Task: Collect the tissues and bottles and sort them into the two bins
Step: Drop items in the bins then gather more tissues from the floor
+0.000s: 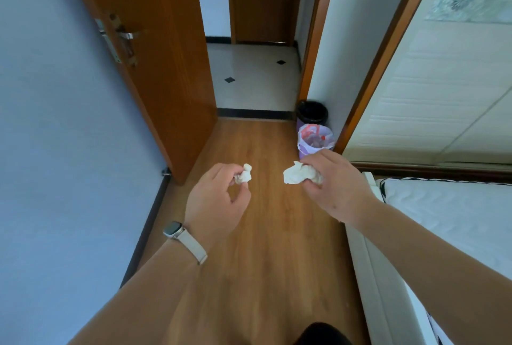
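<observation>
**A:** What are your hands doing?

**B:** My left hand (216, 198) is pinching a small crumpled tissue (244, 173) between thumb and fingertips. My right hand (335, 187) is curling round a larger tissue (297, 173), with a white corner poking out to the left.

**A:** Where are the tissues hanging?

**B:** Both are hanging in the air over the middle of the wooden floor (263, 247), apart from each other.

**A:** And the bins?

**B:** They are standing at the floor's far right edge, against the wall. The nearer bin (315, 138) is wearing a white bag with red print and showing just beyond my right hand. The black-lined bin (313, 112) is standing right behind it; I cannot tell whether they are touching.

**A:** Anything else?

**B:** A watch (174, 229) is sitting on my left wrist, and a mattress (457, 220) is running along the floor's right edge
</observation>
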A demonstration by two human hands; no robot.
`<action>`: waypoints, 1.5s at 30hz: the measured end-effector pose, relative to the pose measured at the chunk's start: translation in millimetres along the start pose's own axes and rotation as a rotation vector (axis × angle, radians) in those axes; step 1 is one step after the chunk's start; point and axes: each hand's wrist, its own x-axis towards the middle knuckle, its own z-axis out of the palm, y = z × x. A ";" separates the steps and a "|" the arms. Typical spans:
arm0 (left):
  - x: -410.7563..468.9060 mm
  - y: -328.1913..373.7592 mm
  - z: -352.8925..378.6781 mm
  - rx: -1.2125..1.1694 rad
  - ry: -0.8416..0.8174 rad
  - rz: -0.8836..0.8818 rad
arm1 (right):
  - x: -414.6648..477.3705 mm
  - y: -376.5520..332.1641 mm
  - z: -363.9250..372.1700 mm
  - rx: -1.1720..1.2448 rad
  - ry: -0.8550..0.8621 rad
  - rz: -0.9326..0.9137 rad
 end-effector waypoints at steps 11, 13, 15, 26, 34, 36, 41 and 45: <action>139.5 -17.6 75.9 0.062 -0.045 -0.015 | 134.0 89.2 31.9 0.122 -0.028 0.059; 176.9 -11.9 91.5 0.083 -0.061 -0.011 | 168.9 111.9 27.3 0.135 -0.020 0.059; 215.7 -3.9 105.2 0.095 -0.067 0.007 | 203.3 134.4 17.9 0.154 -0.012 0.074; 364.7 -2.5 161.4 0.100 -0.066 0.014 | 345.7 209.1 -5.1 0.135 -0.006 0.114; 469.7 -76.7 178.4 0.083 -0.075 0.014 | 456.8 201.8 30.1 0.130 -0.048 0.139; 505.8 -109.9 185.6 0.065 -0.107 0.017 | 495.6 196.3 45.5 0.113 -0.049 0.172; 594.6 -172.6 190.9 0.003 -0.196 0.025 | 580.7 175.1 67.8 0.076 -0.041 0.280; 665.9 -216.3 190.3 -0.016 -0.238 0.091 | 647.1 155.5 82.3 0.061 -0.048 0.328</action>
